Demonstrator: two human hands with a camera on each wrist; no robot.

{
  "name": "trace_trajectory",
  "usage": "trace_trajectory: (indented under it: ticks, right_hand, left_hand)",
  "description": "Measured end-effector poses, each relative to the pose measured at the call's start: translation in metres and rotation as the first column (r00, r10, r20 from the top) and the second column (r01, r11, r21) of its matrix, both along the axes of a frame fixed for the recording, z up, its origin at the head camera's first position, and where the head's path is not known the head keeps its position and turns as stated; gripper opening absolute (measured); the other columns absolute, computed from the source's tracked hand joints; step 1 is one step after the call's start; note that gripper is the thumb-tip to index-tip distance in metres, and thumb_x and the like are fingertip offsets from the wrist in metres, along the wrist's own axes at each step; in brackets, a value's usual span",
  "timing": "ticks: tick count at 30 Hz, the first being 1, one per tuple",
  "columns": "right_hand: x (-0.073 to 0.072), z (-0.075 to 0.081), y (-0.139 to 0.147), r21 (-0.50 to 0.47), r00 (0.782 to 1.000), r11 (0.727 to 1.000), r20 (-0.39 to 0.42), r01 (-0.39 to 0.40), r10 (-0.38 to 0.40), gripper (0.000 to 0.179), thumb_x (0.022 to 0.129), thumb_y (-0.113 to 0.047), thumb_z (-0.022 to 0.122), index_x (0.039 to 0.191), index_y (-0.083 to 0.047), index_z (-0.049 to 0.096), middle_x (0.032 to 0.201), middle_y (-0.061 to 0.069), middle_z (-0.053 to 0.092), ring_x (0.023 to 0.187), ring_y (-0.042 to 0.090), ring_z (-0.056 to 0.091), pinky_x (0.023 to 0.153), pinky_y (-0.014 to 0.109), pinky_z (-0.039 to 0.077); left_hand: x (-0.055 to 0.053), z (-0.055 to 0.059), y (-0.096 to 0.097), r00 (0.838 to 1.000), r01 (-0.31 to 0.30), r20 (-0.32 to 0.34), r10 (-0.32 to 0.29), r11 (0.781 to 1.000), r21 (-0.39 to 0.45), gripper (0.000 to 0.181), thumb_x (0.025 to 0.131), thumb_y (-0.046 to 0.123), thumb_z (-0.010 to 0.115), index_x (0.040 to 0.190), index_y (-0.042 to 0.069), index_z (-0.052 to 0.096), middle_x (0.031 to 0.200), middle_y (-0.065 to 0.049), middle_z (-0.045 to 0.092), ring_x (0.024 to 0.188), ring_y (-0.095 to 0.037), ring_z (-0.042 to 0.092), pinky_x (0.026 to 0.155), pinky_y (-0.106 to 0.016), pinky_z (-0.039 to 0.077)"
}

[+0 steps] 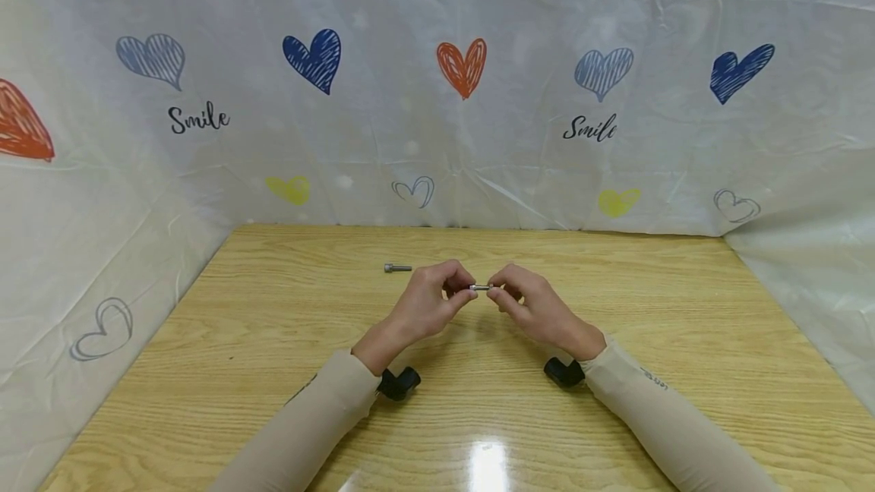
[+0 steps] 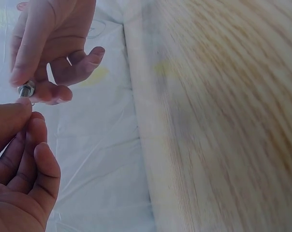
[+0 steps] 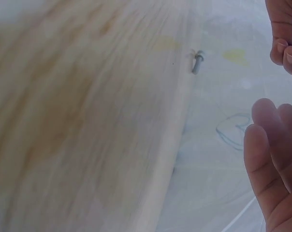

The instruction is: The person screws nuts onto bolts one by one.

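A small metal bolt (image 1: 481, 287) spans the gap between both hands above the middle of the table. My left hand (image 1: 425, 301) pinches one end of it between thumb and fingertips, which hide that end. At the other end, my right hand (image 1: 536, 308) pinches a nut (image 2: 28, 89) around the threads, as the left wrist view shows. The right wrist view catches only part of the right hand (image 3: 276, 159), its outer fingers loosely bent, with the held bolt out of frame. A second bolt (image 1: 397, 268) lies on its side on the table, beyond the left hand.
The wood-grain table (image 1: 273, 302) extends around both hands. A white cloth (image 1: 519, 173) printed with hearts hangs behind it and along both sides. Black wrist cameras (image 1: 399, 383) sit under the forearms, close above the tabletop.
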State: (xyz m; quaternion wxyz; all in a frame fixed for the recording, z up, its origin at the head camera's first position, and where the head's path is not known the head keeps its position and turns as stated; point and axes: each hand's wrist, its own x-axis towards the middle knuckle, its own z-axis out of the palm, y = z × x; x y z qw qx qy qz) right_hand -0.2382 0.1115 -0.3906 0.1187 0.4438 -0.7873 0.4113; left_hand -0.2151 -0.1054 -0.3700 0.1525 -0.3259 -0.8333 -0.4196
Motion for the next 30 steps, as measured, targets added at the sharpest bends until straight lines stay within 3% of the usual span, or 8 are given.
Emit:
trace_trajectory:
  ticks: [6,12,16,25,30]
  right_hand:
    - [0.0002,0.0000,0.0010,0.009,1.000,1.000,0.023,0.004,-0.005,0.011,0.100,-0.012,0.051,0.101,-0.018,0.060,0.082,-0.006,0.052,0.063,0.007,0.050,0.058,0.031,0.047]
    - [0.0029,0.0005,0.0002,0.019,0.996,0.999,0.074,0.041,-0.043,0.020,0.096,-0.020,0.059,0.115,-0.012,0.058,0.097,0.003,0.059,0.066,0.009,0.056,0.060,0.029,0.049]
    - [0.0033,0.0002,-0.0008,-0.010,0.996,0.999,0.076,0.039,-0.038,0.027,0.092,-0.016,0.066,0.115,-0.011,0.054,0.103,0.007,0.060,0.066,0.007,0.057,0.057,0.026,0.048]
    - [0.0011,-0.0011,-0.0016,-0.037,0.999,0.999,0.039,0.003,-0.001,0.021,0.092,-0.008,0.064,0.110,-0.008,0.054,0.094,0.008,0.061,0.064,0.008,0.056,0.057,0.026,0.047]
    - [0.0009,-0.0011,-0.0011,-0.028,0.998,1.000,0.056,-0.010,0.012,0.014,0.095,-0.010,0.059,0.109,-0.012,0.054,0.085,0.009,0.062,0.061,0.018,0.059,0.056,0.031,0.047]
  left_hand:
    - [0.0005,0.0012,0.0008,1.000,0.005,0.009,-0.005,1.000,-0.002,0.008,0.087,0.006,0.070,0.089,0.011,0.064,0.078,0.004,0.064,0.066,-0.004,0.057,0.061,-0.026,0.051]
    - [-0.0001,0.0005,0.0002,1.000,-0.001,0.003,0.001,1.000,0.001,0.008,0.087,0.004,0.070,0.089,0.009,0.064,0.078,0.004,0.063,0.065,-0.004,0.056,0.061,-0.026,0.051]
    - [-0.0007,0.0003,-0.0002,1.000,-0.007,0.000,0.007,1.000,0.001,0.008,0.087,0.004,0.070,0.089,0.009,0.064,0.078,0.004,0.064,0.066,-0.004,0.057,0.062,-0.026,0.051]
    - [-0.0008,0.0002,-0.0008,1.000,-0.002,0.005,0.002,1.000,-0.003,0.008,0.087,0.004,0.070,0.089,0.009,0.064,0.077,0.004,0.063,0.065,-0.005,0.056,0.061,-0.028,0.051]
    - [-0.0007,0.0000,-0.0007,1.000,-0.006,-0.008,0.006,1.000,-0.004,0.009,0.087,0.004,0.070,0.089,0.010,0.064,0.077,0.005,0.063,0.065,-0.004,0.056,0.060,-0.026,0.050]
